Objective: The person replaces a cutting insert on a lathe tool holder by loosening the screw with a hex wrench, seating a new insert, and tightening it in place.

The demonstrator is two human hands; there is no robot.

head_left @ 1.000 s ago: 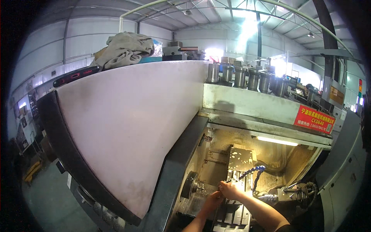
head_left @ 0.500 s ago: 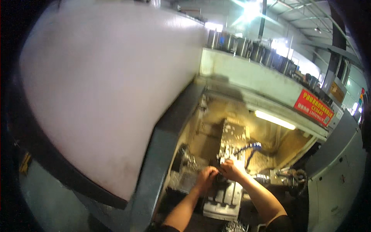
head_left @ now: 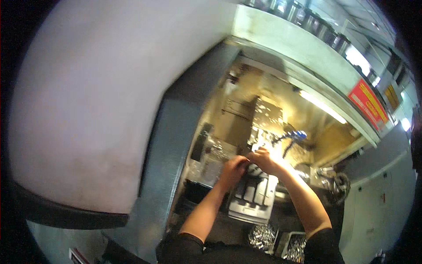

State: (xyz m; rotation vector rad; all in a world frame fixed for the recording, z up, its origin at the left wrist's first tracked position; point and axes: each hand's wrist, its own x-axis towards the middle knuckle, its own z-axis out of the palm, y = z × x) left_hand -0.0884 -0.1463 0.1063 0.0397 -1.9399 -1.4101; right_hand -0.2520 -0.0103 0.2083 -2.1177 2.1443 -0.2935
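Both my arms reach into the lit work chamber of a metal-cutting machine. My left hand (head_left: 235, 168) is closed, its fingertips pinched near the middle of the chamber. Just to its right, my right hand (head_left: 263, 160) is also closed, its fingers almost touching those of the left. Whatever lies between the fingertips is too small and blurred to make out. Both hands are over a slotted metal slide (head_left: 252, 198), nearest its far end. Beyond them stands a metal block (head_left: 268, 112) speckled with bright chips. A blue coolant hose (head_left: 299, 135) curves in beside my right hand.
A grey-edged white panel (head_left: 88, 101) fills the left side. A tube lamp (head_left: 323, 107) lights the chamber. Close to my body stand a round container of small shiny metal parts (head_left: 262, 236) and a tray of similar parts (head_left: 295, 246). Metal cylinders (head_left: 311, 22) line the machine's top.
The view has tipped downward, bringing the containers of metal parts near my body into sight. My hands stay close together over the slide, both still closed.
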